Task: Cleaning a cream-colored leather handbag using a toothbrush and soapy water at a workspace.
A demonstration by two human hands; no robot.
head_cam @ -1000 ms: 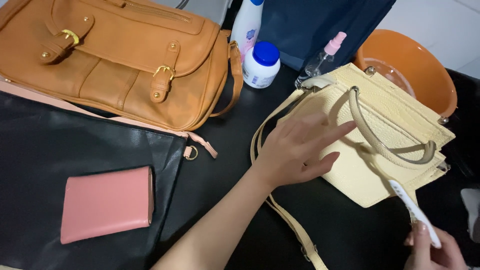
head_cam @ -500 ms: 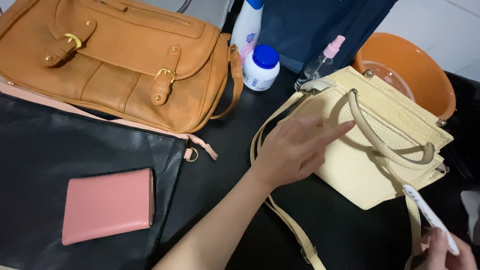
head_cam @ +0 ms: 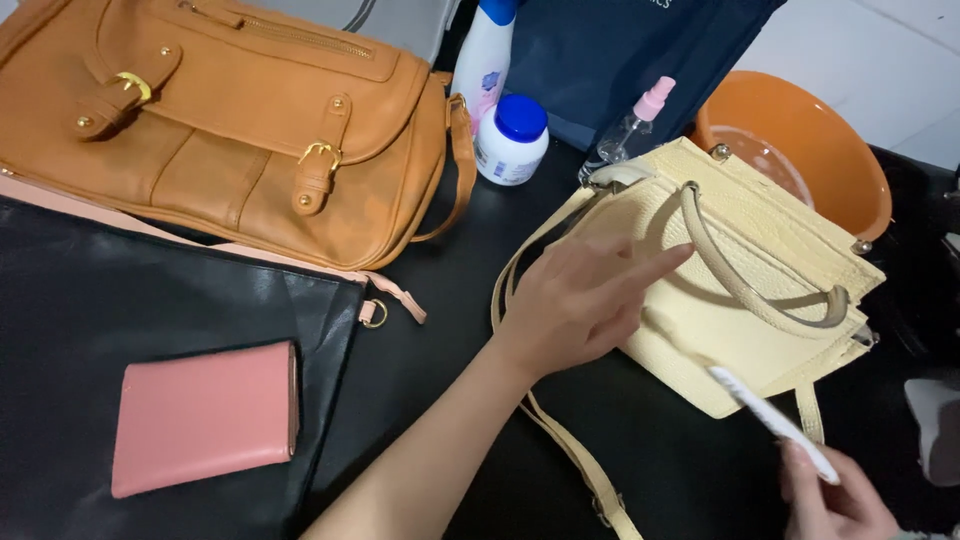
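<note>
Head view | left hand (head_cam: 575, 300) spread flat on yellow handbag (head_cam: 740, 300); right hand (head_cam: 835, 500) pinching white brush (head_cam: 770, 420)

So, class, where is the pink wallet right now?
The pink wallet lies lower left on the black bag, below the tan satchel.

The left hand (head_cam: 575, 300) and its forearm are bare: no sleeve, ring, watch or bracelet shows. The right hand (head_cam: 835, 500), partly visible, is bare too.
</note>
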